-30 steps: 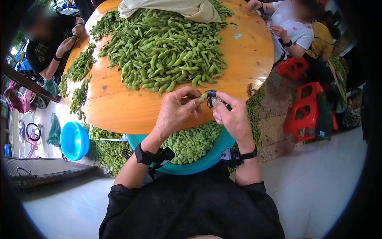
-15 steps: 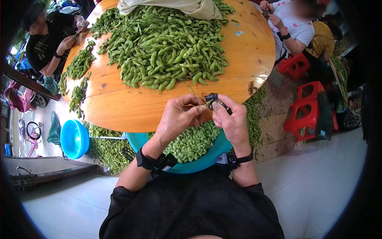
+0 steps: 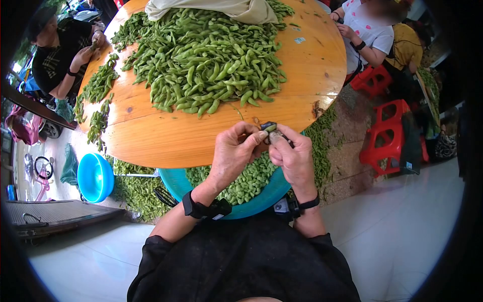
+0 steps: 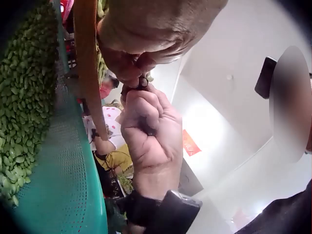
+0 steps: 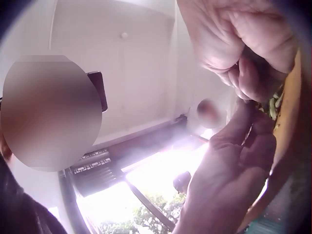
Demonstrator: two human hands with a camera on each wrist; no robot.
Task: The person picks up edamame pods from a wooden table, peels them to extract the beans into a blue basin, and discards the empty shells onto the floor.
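Over the near edge of the round wooden table [image 3: 151, 143], my two hands meet with their fingertips close together. A green bean pod [image 3: 270, 128] lies between them; the left hand [image 3: 232, 151] pinches its left end between thumb and finger. The right hand [image 3: 294, 158] grips the other end, its thumb bent against black covering on the index finger. Below both hands sits a teal perforated basin [image 4: 73, 161] of shelled green beans [image 3: 246, 181]. In the wrist views the fingers hide most of the pod. A large heap of bean pods [image 3: 201, 65] covers the table's middle.
A pale cloth [image 3: 216, 10] lies over the heap's far side. On the floor stand a blue basin [image 3: 95, 177] at left and red stools [image 3: 385, 133] at right. Pods and husks [image 3: 141, 196] litter the floor. Other people sit left and right of the table.
The earlier pod between my fingertips first showed bright green, then as a thin end; now a darker green pod lies across the right index finger. Both hands have dropped slightly.
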